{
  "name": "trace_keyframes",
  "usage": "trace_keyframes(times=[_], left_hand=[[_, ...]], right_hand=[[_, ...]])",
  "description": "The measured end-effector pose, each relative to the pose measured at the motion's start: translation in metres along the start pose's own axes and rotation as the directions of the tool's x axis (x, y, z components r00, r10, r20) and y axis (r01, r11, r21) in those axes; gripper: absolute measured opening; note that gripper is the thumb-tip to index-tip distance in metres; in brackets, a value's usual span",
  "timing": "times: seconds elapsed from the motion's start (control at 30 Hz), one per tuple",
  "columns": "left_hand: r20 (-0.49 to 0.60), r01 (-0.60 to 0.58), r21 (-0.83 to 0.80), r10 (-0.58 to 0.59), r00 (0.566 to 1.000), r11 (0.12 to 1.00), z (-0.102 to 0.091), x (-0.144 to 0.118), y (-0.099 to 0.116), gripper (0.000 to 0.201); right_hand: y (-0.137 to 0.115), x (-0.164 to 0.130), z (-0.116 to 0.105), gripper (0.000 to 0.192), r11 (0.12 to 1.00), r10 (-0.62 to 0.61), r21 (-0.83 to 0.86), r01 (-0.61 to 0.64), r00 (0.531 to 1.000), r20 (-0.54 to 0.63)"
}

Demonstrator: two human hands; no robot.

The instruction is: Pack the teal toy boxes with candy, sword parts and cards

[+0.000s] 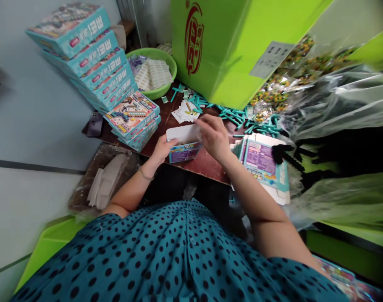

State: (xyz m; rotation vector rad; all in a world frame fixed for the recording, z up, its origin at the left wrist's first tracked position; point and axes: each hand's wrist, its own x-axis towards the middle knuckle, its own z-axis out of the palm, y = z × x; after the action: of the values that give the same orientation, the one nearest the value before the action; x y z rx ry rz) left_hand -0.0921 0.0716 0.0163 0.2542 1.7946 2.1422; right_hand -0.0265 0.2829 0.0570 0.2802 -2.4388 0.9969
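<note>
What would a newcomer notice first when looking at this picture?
First the big lime-green carton at the top centre, with a leaning stack of turquoise boxes at the upper left beside a green basin. In the middle, the left hand steadies a small open box on the brown table while the right hand works at its top.

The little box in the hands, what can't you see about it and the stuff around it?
Head view only:
- Small box: its inside is hidden by the white flap and the right hand.
- Right hand's fingertips: motion-blurred, so their grip on the flap is unclear.
- Left hand: its fingers lie behind the box's end.
- Print on the stacked boxes: too small to read.
- Green bowl: partly hidden behind the stack, far rim cut by the green carton.
</note>
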Motion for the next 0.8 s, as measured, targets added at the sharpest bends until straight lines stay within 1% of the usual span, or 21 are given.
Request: trace_keyframes(times=[0.03, 0.07, 0.13, 0.27, 0.37, 0.43, 0.53, 0.6, 0.67, 0.7, 0.77, 0.8], left_hand=[[0.002, 0.000, 0.000, 0.000, 1.000, 1.000, -0.001, 0.003, 0.000, 0.043], [0.010, -0.005, -0.001, 0.005, 1.000, 1.000, -0.001, 0.004, 0.001, 0.040], [0.041, -0.019, 0.003, 0.019, 0.999, 1.000, -0.001, 0.006, 0.000, 0.038], [0.104, -0.047, 0.019, 0.044, 0.994, 0.999, -0.001, 0.006, -0.003, 0.043], [0.144, -0.062, 0.012, 0.060, 0.988, 0.998, -0.001, 0.007, -0.003, 0.044], [0.154, -0.084, 0.013, 0.081, 0.985, 0.996, -0.001, 0.009, -0.001, 0.040], [0.179, -0.140, 0.035, 0.131, 0.975, 0.990, 0.002, 0.011, 0.007, 0.029], [0.199, -0.161, 0.059, 0.147, 0.969, 0.985, 0.003, 0.012, 0.011, 0.025], [0.204, -0.170, 0.080, 0.151, 0.967, 0.982, 0.002, 0.012, 0.014, 0.023], [0.207, -0.175, 0.088, 0.154, 0.966, 0.981, 0.002, 0.013, 0.015, 0.022], [0.229, -0.185, 0.096, 0.160, 0.960, 0.978, 0.000, 0.013, 0.013, 0.019], [0.246, -0.187, 0.092, 0.160, 0.956, 0.978, 0.000, 0.013, 0.012, 0.019]], right_hand=[[-0.002, 0.004, -0.005, 0.033, 0.993, -0.100, -0.052, 0.102, 0.994, 0.040], [-0.003, 0.007, -0.010, 0.033, 0.980, -0.172, -0.087, 0.179, 0.981, 0.087], [-0.006, 0.010, -0.015, 0.033, 0.956, -0.233, -0.140, 0.256, 0.959, 0.162], [-0.009, 0.009, -0.013, 0.037, 0.930, -0.216, -0.247, 0.271, 0.949, 0.228], [-0.008, 0.005, -0.010, 0.039, 0.935, -0.178, -0.274, 0.225, 0.966, 0.187], [-0.007, 0.003, -0.010, 0.040, 0.944, -0.183, -0.243, 0.224, 0.967, 0.180], [-0.008, 0.000, -0.009, 0.034, 0.957, -0.219, -0.144, 0.251, 0.953, 0.210], [-0.011, -0.003, -0.007, 0.030, 0.979, -0.182, -0.060, 0.195, 0.968, 0.176], [-0.017, -0.005, -0.003, 0.028, 0.997, -0.069, 0.046, 0.064, 0.991, 0.116], [-0.020, -0.005, -0.001, 0.027, 0.995, 0.004, 0.103, -0.014, 0.995, 0.101], [-0.026, -0.005, 0.001, 0.028, 0.969, 0.138, 0.191, -0.159, 0.983, 0.119], [-0.028, -0.004, 0.002, 0.029, 0.953, 0.187, 0.213, -0.214, 0.972, 0.140]])
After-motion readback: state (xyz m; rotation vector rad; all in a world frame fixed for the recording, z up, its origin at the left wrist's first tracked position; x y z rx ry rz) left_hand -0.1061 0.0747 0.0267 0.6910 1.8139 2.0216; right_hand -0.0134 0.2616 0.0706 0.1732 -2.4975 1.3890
